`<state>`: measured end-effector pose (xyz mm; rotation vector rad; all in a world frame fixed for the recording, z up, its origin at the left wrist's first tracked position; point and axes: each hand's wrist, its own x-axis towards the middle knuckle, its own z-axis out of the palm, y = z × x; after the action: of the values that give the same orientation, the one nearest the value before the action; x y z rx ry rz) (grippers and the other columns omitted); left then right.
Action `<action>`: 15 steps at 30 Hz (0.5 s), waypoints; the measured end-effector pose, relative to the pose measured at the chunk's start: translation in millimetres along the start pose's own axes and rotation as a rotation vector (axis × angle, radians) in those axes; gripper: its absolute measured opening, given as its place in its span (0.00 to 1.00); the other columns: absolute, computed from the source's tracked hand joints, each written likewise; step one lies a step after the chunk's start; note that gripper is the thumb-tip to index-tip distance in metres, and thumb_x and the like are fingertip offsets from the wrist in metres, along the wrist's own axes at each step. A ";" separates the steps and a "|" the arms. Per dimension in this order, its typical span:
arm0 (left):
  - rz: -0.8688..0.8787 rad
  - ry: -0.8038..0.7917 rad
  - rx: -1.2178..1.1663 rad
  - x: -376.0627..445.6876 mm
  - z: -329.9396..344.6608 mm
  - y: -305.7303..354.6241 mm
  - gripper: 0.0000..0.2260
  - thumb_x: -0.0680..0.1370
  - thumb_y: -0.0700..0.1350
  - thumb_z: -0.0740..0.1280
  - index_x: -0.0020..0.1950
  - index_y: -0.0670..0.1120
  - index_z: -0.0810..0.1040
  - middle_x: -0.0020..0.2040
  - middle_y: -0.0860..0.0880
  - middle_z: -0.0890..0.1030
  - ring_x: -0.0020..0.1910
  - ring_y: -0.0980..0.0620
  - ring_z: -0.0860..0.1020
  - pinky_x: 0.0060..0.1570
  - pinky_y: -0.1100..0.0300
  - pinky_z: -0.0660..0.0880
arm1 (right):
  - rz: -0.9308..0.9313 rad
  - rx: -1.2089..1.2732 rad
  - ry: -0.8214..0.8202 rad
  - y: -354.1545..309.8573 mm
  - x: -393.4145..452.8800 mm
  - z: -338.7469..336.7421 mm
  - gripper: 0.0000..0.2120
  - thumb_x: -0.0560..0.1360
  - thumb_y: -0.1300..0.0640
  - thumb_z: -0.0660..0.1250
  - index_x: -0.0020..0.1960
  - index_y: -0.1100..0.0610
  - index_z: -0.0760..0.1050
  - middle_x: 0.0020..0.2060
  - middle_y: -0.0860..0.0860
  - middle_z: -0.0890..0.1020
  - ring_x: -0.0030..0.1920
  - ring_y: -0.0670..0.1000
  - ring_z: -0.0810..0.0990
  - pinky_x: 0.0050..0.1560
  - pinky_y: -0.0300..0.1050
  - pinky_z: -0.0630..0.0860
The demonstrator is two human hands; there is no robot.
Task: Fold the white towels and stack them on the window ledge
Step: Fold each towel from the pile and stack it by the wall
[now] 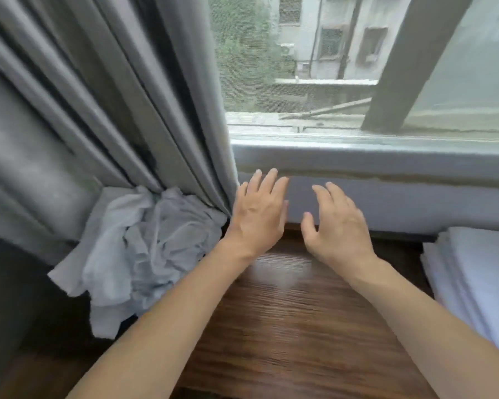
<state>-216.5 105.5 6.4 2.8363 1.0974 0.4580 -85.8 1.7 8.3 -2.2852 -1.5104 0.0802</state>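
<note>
head view, looking down at a dark wooden window ledge [285, 326]. both bare forearms reach forward over the ledge, palms down, backs of the hands toward the camera. left hand [257, 214]: fingers straight and held loosely together, tips toward the pale wall below the window frame [372, 156]; it holds nothing. right hand [339, 226]: fingers relaxed and slightly spread, thumb apart from the rest; it likewise holds nothing. whether either hand touches the ledge or the wall cannot be told.

the crumpled towels [144, 254] lie just beside the left hand, on its outer side, heaped at the foot of the grey curtain [84, 110] and partly tucked under its folds; no finger touches them. their cloth is thin, whitish-grey, creased in many directions, with one edge hanging off the near side of the ledge. the folded towels [478, 277] lie at the right end of the ledge, well apart from the right hand; they are white, flat, stacked in layers whose edges show along the left side, and the stack is cut off by the picture's right border.

no brand, label or writing is legible on the towels, curtain or frame. beyond the glass, blurred buildings and greenery.
</note>
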 end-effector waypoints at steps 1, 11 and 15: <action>-0.040 0.018 0.005 -13.6 -9.4 -21.1 0.19 0.84 0.47 0.62 0.74 0.44 0.71 0.76 0.43 0.71 0.76 0.40 0.67 0.70 0.42 0.69 | -0.026 0.007 -0.011 -20.2 2.8 6.7 0.29 0.80 0.52 0.65 0.78 0.60 0.66 0.76 0.61 0.69 0.73 0.62 0.70 0.69 0.60 0.71; -0.560 -0.135 0.171 -138.4 -46.2 -209.1 0.26 0.83 0.54 0.62 0.79 0.46 0.62 0.80 0.43 0.63 0.76 0.40 0.64 0.68 0.43 0.68 | -0.282 0.031 -0.087 -188.2 16.1 73.0 0.16 0.77 0.55 0.66 0.62 0.62 0.76 0.56 0.60 0.79 0.51 0.66 0.79 0.47 0.58 0.79; -0.770 -0.132 0.063 -162.9 -41.4 -264.0 0.23 0.83 0.56 0.63 0.72 0.44 0.67 0.66 0.41 0.76 0.67 0.39 0.72 0.59 0.45 0.71 | -0.272 0.094 -0.224 -233.8 14.3 103.4 0.19 0.79 0.53 0.64 0.67 0.59 0.76 0.54 0.58 0.82 0.52 0.63 0.82 0.47 0.56 0.80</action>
<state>-514.0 191.2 -39.1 2.1781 2.0261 0.1646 -310.7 123.7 -0.9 -2.0313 -1.8744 0.3332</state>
